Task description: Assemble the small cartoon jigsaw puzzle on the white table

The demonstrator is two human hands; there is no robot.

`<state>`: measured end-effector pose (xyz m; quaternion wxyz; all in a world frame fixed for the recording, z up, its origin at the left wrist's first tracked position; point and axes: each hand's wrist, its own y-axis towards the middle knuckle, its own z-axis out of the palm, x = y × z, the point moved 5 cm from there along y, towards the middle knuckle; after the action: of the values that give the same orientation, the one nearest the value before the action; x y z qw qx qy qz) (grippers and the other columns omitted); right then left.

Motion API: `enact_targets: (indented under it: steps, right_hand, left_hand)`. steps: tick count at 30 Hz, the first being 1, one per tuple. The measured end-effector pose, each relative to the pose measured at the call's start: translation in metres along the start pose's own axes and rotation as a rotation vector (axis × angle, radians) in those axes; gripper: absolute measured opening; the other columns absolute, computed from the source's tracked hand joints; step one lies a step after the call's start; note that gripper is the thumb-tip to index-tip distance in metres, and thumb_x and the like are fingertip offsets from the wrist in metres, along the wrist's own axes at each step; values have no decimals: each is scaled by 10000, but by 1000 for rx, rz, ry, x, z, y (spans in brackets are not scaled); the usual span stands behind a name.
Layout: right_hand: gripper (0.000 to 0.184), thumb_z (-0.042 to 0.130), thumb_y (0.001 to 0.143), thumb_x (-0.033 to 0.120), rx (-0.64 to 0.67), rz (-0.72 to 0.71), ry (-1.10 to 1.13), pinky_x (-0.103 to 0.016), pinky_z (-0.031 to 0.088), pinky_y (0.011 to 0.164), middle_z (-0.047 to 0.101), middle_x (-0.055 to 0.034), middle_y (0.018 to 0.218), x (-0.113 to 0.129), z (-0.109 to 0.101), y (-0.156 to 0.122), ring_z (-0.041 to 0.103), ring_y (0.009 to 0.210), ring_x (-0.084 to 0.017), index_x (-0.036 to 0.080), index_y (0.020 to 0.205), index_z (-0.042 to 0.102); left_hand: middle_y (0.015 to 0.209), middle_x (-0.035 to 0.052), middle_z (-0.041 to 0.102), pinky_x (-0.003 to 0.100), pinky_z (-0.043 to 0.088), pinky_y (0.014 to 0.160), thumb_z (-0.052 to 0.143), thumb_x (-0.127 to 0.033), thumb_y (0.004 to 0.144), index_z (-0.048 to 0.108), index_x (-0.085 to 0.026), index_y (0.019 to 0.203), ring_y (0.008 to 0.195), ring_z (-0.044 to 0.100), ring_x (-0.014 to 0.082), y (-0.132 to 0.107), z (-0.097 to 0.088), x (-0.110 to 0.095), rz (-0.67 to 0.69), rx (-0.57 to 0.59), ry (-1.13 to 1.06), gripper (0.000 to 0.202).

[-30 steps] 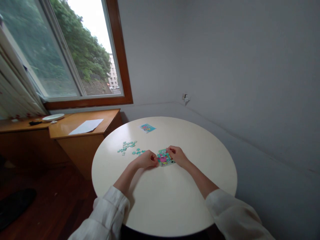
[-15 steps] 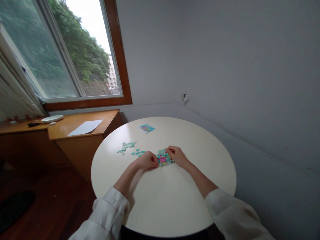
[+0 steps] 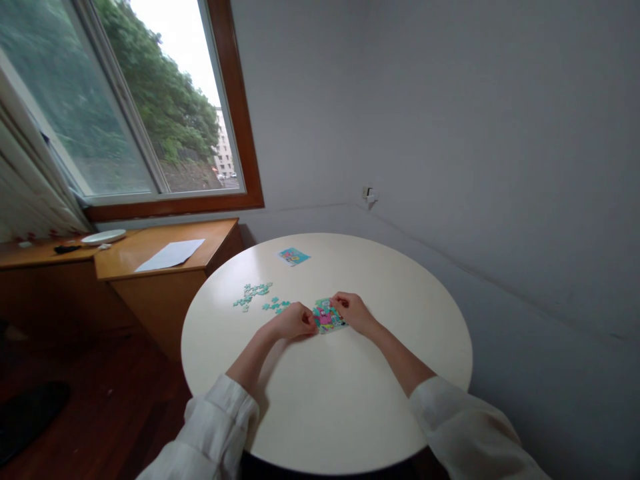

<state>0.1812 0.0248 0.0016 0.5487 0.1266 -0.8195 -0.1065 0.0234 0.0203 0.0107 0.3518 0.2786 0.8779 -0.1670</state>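
Observation:
A small, colourful, partly joined jigsaw lies near the middle of a round cream table. My left hand rests curled at its left edge, fingertips touching it. My right hand sits curled on its right side, fingertips pinched on the top right part of the jigsaw. Loose teal pieces lie scattered to the left of my left hand. What the fingers hold is too small to make out.
A small picture card lies at the table's far side. Left of the table stands a wooden cabinet with a white sheet and a white plate under a window. Grey walls close in behind and to the right.
Both hands stay at the jigsaw with almost no movement; the view has shifted very slightly.

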Motion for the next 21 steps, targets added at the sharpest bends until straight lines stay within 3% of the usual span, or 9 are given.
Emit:
enact_targets:
  steps: [8, 21]
  right_hand:
    - [233, 614, 629, 381, 59, 14, 0, -210, 246, 440, 396, 68, 479, 1, 3, -2, 329, 459, -71, 154, 648, 561]
    - [154, 610, 623, 307, 75, -7, -19, -210, 226, 439, 357, 82, 464, 9, 4, -4, 301, 457, -67, 159, 643, 573]
  left_hand:
    - [510, -27, 517, 175, 315, 466, 506, -225, 573, 597, -113, 566, 496, 415, 73, -2, -1, -5, 12, 4, -4, 145]
    - [481, -30, 481, 183, 295, 445, 486, -238, 585, 576, -117, 572, 475, 403, 77, 0, 2, 0, 22, 30, 25, 151]
